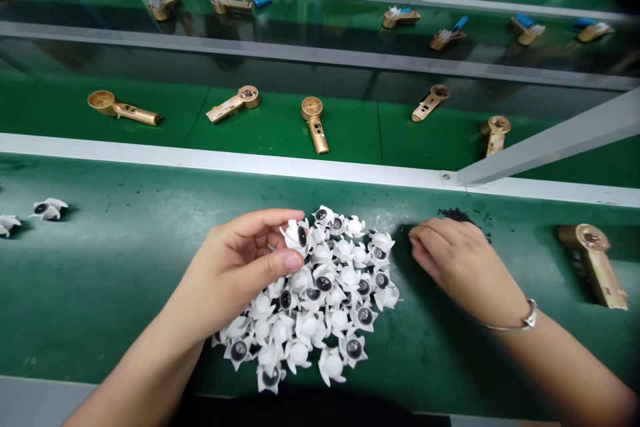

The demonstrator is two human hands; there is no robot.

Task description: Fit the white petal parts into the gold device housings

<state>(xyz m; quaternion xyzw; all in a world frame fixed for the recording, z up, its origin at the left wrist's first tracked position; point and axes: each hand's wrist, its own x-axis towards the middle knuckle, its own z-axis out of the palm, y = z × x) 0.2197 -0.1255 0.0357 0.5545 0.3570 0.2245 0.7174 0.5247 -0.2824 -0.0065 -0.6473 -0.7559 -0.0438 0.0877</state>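
A heap of white fan wheels [320, 307] lay on the green worktop [100, 280]. The left hand [240, 267] pinched one fan wheel [296, 237] at its top edge. The right hand [450, 260], its grip unclear, reached small black bits [456, 215]. Only two wheels [49, 209] lay apart, so most seemingly awaited handling.

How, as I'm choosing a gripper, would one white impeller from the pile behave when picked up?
Probably light: the left hand holds an impeller with just fingertips. Likely stiff moulded plastic, as blades keep shape in the pile. Curved blades may snag neighbours.
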